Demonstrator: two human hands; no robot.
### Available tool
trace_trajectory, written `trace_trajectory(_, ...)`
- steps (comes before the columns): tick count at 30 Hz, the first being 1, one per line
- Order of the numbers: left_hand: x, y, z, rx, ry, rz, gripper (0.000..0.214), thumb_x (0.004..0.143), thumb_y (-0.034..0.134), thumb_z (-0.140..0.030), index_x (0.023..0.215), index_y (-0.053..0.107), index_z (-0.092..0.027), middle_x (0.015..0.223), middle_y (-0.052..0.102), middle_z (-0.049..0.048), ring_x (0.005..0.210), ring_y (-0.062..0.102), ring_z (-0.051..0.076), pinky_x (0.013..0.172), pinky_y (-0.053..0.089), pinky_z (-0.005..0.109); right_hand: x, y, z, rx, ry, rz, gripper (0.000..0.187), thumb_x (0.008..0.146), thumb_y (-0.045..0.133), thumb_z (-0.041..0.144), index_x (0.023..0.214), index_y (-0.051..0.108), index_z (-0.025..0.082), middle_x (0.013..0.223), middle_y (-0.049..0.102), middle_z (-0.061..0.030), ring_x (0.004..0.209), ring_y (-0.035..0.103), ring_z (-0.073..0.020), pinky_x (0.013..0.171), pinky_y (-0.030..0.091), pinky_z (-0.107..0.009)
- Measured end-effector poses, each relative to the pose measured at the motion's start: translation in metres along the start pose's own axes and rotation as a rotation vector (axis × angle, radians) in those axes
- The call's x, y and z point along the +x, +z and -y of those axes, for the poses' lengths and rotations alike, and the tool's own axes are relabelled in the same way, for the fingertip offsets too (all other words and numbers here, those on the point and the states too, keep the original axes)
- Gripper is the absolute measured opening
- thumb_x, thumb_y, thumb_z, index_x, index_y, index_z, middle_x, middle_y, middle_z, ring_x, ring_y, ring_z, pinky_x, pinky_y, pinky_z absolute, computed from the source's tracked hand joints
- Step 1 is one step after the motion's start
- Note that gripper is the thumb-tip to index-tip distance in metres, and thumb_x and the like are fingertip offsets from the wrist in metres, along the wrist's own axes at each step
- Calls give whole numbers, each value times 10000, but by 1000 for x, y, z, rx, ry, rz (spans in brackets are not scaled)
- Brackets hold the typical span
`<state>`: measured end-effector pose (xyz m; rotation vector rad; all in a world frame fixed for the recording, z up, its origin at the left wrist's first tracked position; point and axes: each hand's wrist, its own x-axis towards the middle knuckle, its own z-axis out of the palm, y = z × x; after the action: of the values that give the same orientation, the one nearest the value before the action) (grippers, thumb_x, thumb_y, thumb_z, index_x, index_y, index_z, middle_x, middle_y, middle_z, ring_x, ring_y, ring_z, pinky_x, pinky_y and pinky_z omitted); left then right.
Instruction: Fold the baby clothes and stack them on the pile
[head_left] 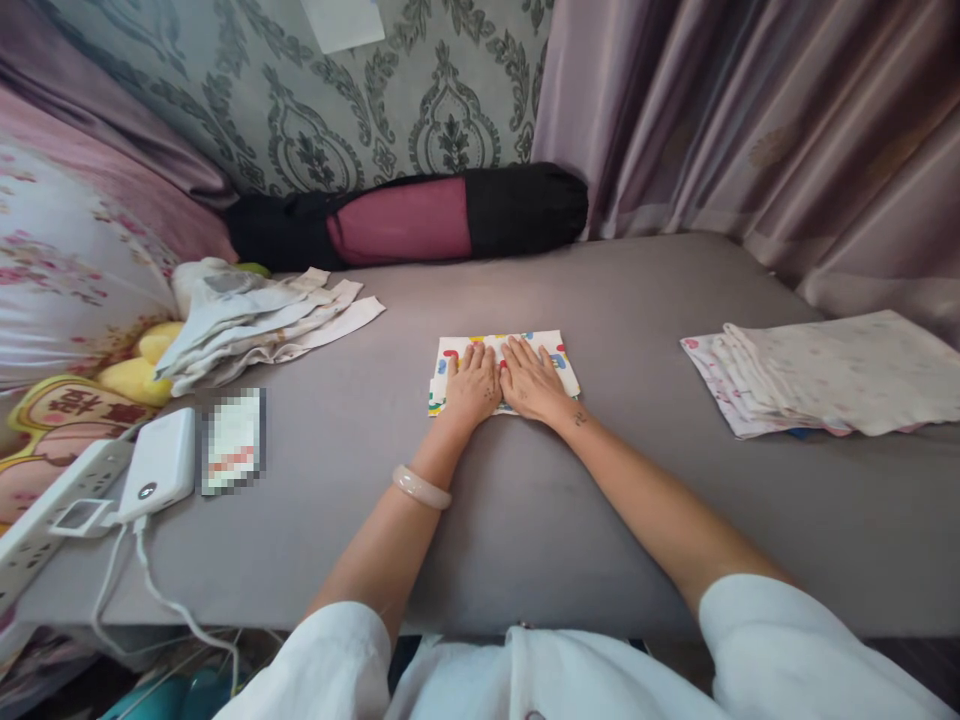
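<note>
A small folded white cloth [551, 352] with coloured prints lies in the middle of the grey bed surface [570, 500]. My left hand [472, 384] and my right hand [534, 382] both press flat on it, side by side, fingers stretched out and pointing away from me. A pale bangle [421, 487] sits on my left wrist. Neither hand holds anything.
A pile of folded pale printed cloths [832, 372] lies at the right. A heap of white cloths [255, 320] lies at the back left. A white power bank [159, 465], a power strip [52, 510] and cables sit at the left edge. A black-and-maroon roll [409, 220] lies by the wall.
</note>
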<state>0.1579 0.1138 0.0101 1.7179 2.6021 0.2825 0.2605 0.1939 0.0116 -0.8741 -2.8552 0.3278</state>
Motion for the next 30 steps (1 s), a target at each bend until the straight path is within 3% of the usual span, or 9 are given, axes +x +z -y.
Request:
trace_trajectory(3,5,-12,-2,14,12,16,446,978,272,-298,1330,493,-134,1441,484,148,1351,405,280,1096,313,492,5,-7,0,5,2,39,539,966,261,286,1449,384,78,1555,301,-153,1435,252,-268,1165,154,-492)
trace_trajectory(6,12,-18,-4,28,-33,9,391,966,302,-277,1201,581,-137,1302,600,142,1243,511,280,1049,373,459,9,-14,0,-2,3,0,499,969,257,263,1394,458,96,1494,409,-158,1389,337,-261,1147,195,-476)
trace_trajectory(10,17,-9,-1,35,-25,-128,469,963,290,-267,1373,467,-123,1489,434,121,1417,310,282,1158,231,475,10,-10,0,-30,3,-86,530,965,248,246,1448,391,80,1545,327,-145,1446,220,-249,1169,124,-472)
trace_trajectory(13,18,4,4,40,15,-153,520,967,275,-292,1447,392,-128,1544,351,93,1466,193,281,1191,139,500,10,-3,-2,-40,-28,-83,562,966,227,258,1487,329,71,1575,259,-124,1463,172,-231,1182,82,-459)
trace_trajectory(17,17,11,8,46,56,-164,536,969,261,-295,1470,365,-135,1537,366,83,1470,182,271,1198,103,505,9,1,-3,-57,-36,-83,582,960,227,264,1498,302,56,1583,237,-112,1465,166,-227,1188,68,-445)
trace_trajectory(24,18,9,6,1,17,-69,520,978,221,-269,1446,400,-130,1487,443,102,1415,330,262,1174,164,547,11,-1,-3,-39,1,-3,573,968,198,280,1493,331,91,1563,300,-93,1451,213,-235,1183,98,-464)
trace_trajectory(30,18,7,5,-2,9,-62,512,980,239,-280,1447,395,-141,1498,426,100,1422,316,257,1169,176,553,12,-1,-4,-21,0,-2,572,975,193,289,1491,332,84,1561,303,-99,1453,208,-234,1184,91,-464)
